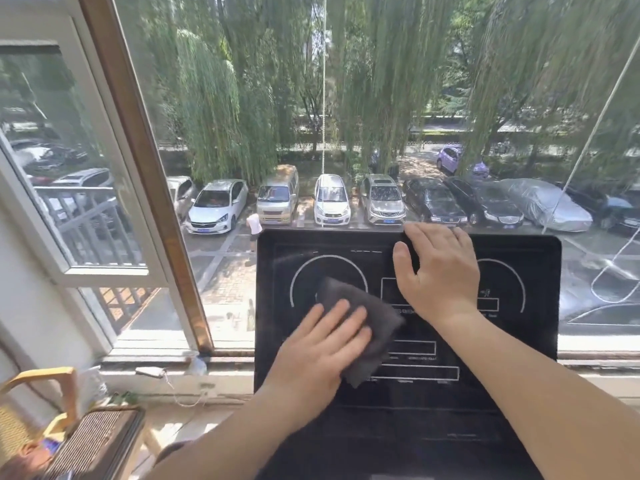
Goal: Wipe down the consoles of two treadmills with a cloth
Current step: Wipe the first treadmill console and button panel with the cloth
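A black treadmill console [533,344] with white dial outlines and rectangles fills the lower middle of the view. A dark grey cloth [360,306] lies flat on its left half, over the lower part of the left dial. My left hand [322,351] presses down on the cloth with the fingers spread over it. My right hand [438,271] rests flat on the upper middle of the console, fingertips hooked over its top edge, holding nothing. Only this one console is visible.
A large window [346,116] stands right behind the console, with parked cars and willow trees outside. An opened window sash [69,188] is at the left. A yellow-framed chair [62,403] and a dark mesh object [97,441] sit at the lower left.
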